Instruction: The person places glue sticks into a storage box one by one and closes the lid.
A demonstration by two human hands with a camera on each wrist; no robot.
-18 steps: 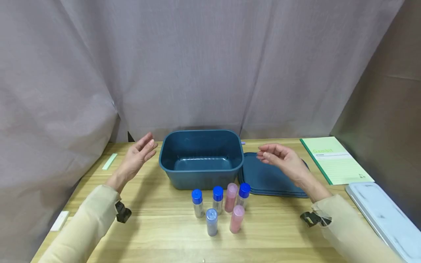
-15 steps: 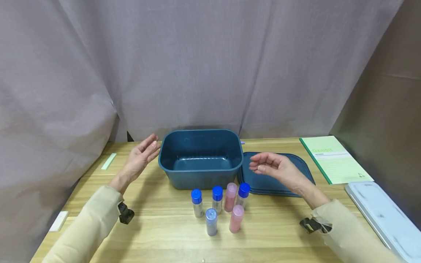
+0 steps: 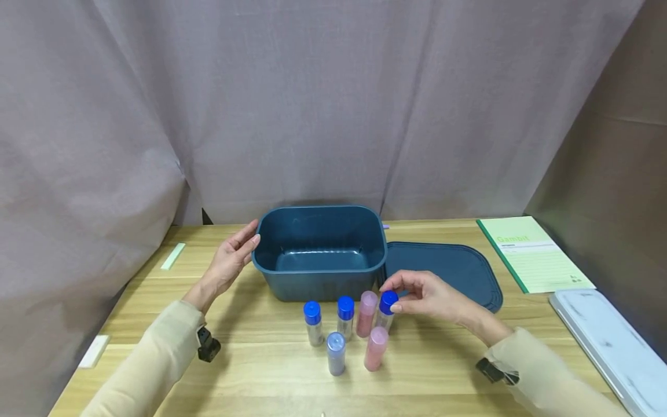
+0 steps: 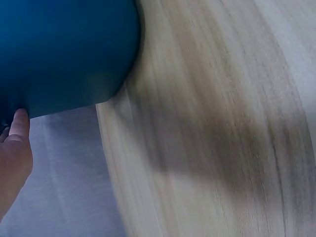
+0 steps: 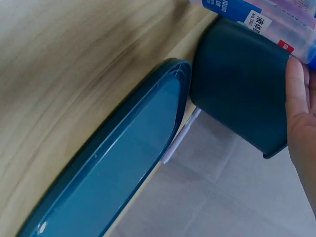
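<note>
Right hand (image 3: 435,298) pinches the blue cap of a bottle (image 3: 386,310); left hand (image 3: 231,260), fingers straight, steadies the bin (image 3: 319,252). Next, lifting probably needs a firm grip.

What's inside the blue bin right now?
Nothing shows inside the bin: its bare floor and far wall are in view. The near wall hides the strip of floor just behind it. All six bottles stand outside, in front; the lid lies to its right.
</note>
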